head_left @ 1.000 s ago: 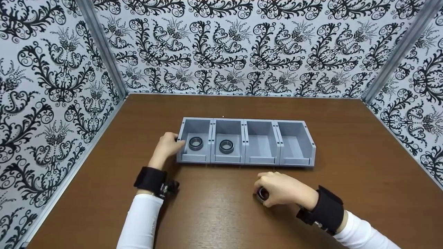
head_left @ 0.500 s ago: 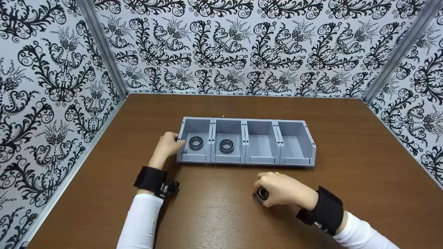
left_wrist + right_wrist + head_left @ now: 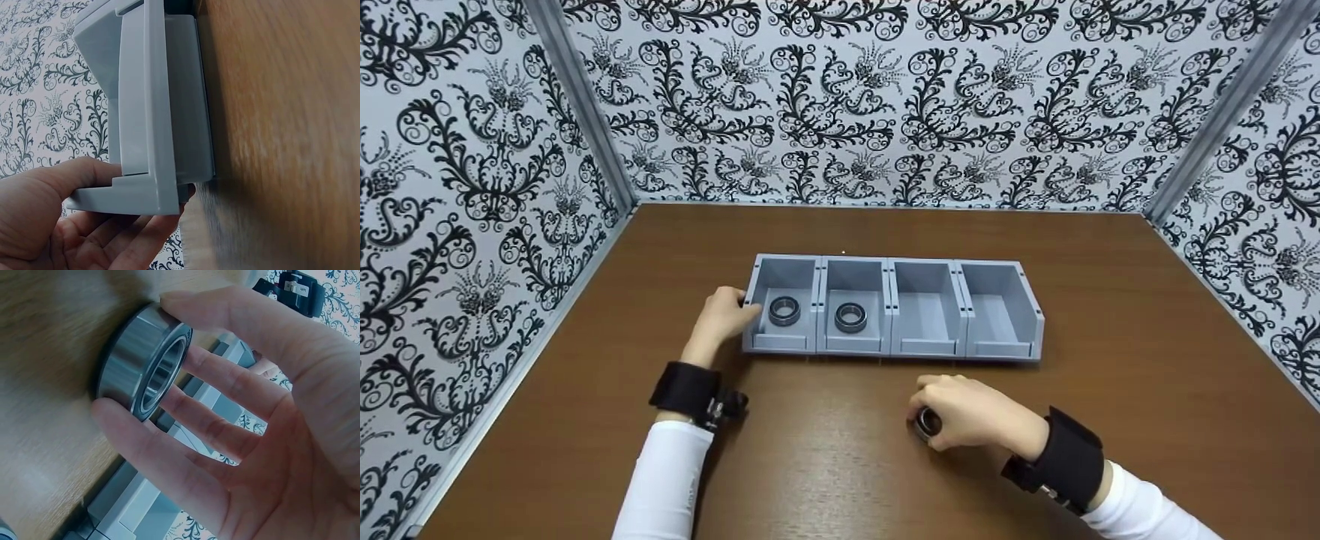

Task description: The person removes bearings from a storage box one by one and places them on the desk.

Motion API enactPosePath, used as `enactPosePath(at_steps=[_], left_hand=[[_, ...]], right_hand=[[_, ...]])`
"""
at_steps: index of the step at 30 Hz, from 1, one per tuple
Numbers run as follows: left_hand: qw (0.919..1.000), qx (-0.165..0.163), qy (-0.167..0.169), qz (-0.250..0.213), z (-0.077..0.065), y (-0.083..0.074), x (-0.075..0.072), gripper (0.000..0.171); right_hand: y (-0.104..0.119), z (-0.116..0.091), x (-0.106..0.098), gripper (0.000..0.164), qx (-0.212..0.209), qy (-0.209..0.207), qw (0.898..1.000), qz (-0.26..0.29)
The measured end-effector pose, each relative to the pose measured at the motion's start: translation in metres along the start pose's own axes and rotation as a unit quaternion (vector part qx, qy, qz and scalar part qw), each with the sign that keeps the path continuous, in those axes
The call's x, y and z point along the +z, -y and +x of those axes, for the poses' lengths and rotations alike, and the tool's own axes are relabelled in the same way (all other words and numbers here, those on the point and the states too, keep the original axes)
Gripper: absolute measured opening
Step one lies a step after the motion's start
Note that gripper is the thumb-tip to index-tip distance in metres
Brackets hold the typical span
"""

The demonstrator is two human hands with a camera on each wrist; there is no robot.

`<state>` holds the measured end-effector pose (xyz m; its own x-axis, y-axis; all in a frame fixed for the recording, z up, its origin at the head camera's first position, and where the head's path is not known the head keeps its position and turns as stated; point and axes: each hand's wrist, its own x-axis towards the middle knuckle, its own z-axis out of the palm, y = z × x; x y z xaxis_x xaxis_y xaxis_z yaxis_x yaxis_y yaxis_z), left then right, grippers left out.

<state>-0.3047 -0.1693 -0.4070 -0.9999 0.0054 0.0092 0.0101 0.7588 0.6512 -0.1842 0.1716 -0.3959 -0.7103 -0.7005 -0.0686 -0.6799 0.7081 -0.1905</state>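
In the head view my right hand (image 3: 971, 412) holds a ball bearing (image 3: 928, 422) at the tabletop in front of the bins. The right wrist view shows this shiny steel bearing (image 3: 143, 360) pinched between the thumb and the fingers, its open bore facing the palm. My left hand (image 3: 724, 319) grips the left side wall of the leftmost grey bin (image 3: 781, 343), thumb inside and fingers outside, as the left wrist view also shows on the bin wall (image 3: 121, 201). One bearing (image 3: 784, 310) lies in that bin and another bearing (image 3: 851, 317) in the bin beside it.
The grey bins stand joined in a row, with low front lips toward me. The two right-hand bins (image 3: 928, 346) show bare floors. Brown wooden table (image 3: 840, 465) surrounds them. Patterned panels (image 3: 855, 97) with grey metal posts (image 3: 585, 112) enclose its back and sides.
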Motion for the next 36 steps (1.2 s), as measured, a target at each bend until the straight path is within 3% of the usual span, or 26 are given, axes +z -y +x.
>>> enactPosePath(at_steps=[14,21,31,36], left_hand=[[1.0000,0.002,0.004,-0.002,0.0006,0.0014,0.0011,0.026],[1.0000,0.003,0.006,-0.005,0.0007,0.0013,0.0011,0.018],[0.9999,0.011,-0.007,-0.003,-0.0008,0.0000,0.0009,0.025],[0.9999,0.008,-0.006,0.000,-0.0005,0.0002,0.0010,0.020]], right_hand=[[0.0002,-0.0027,0.0042,0.034,0.003,-0.011,1.000,0.000],[0.0003,-0.0039,0.0056,0.033,0.002,-0.020,1.000,-0.003],[0.0018,-0.0057,0.0059,0.032,0.005,-0.031,0.999,-0.006],[0.0016,-0.0061,0.0058,0.032,0.005,-0.039,0.999,-0.002]])
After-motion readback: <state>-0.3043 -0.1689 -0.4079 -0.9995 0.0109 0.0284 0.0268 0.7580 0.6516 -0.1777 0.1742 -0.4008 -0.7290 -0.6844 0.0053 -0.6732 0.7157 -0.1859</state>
